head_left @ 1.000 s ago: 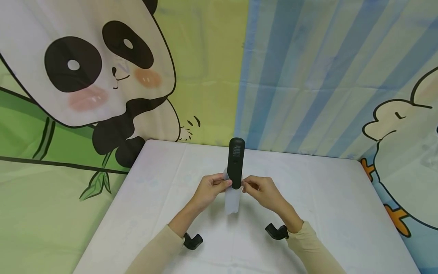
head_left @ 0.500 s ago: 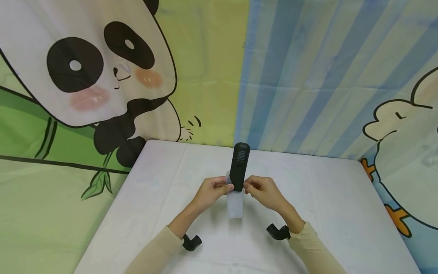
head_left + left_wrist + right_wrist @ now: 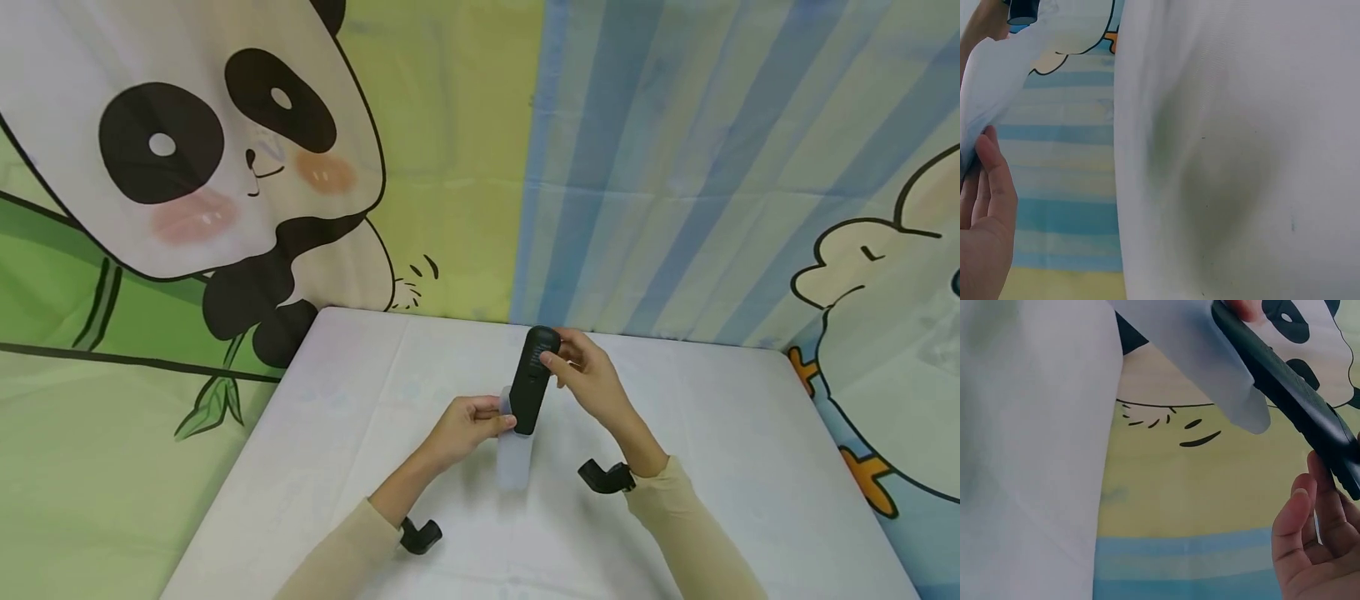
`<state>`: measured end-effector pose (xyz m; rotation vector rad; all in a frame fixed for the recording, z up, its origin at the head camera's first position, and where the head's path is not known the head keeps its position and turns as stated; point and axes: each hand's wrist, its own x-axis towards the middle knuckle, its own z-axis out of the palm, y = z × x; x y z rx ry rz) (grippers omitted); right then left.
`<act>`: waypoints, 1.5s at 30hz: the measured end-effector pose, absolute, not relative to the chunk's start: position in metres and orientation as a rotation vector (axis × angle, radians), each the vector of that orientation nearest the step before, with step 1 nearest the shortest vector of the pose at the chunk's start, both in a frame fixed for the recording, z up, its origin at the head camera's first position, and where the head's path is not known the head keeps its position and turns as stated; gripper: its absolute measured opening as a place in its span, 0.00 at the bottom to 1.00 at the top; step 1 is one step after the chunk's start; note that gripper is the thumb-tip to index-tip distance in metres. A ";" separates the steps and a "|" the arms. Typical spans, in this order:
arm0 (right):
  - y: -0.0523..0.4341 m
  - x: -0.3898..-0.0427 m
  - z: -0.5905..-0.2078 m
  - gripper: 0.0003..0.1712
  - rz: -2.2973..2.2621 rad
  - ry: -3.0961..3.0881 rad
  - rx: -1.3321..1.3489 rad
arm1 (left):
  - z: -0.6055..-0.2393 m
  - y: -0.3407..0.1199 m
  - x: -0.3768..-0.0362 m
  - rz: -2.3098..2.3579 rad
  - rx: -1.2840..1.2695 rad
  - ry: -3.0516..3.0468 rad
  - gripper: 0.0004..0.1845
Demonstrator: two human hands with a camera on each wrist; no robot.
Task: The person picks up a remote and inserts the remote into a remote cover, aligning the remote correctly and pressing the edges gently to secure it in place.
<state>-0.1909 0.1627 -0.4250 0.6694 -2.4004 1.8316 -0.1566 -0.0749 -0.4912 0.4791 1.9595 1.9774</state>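
Note:
A long black remote control (image 3: 531, 396), printed text on its visible back, tilts above the table in the head view. Below and behind it hangs a whitish translucent sleeve (image 3: 514, 462); how far they overlap is hidden. The left hand (image 3: 467, 429) pinches the remote's lower end together with the sleeve, thumb in front. Higher up, the right hand (image 3: 592, 379) holds the remote's top end between thumb and fingers. In the right wrist view the remote (image 3: 1297, 397) slants beside the loose end of the sleeve (image 3: 1197, 356). The left wrist view shows the left fingers (image 3: 999, 181) against the sleeve.
A white-covered table (image 3: 360, 417) lies under both hands. Behind it hangs a printed curtain (image 3: 450, 167) with a panda and stripes. Black wrist cameras (image 3: 606, 477) stick out from both wrists above the tabletop.
The right hand has moved up from beside the sleeve to the remote's top end and grips it. The remote has lowered slightly and leans more to the right. The left hand keeps its pinch.

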 end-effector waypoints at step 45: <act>0.143 -0.187 -0.439 0.19 1.796 -2.467 0.718 | -0.487 -0.079 -0.161 2.192 0.492 1.570 0.26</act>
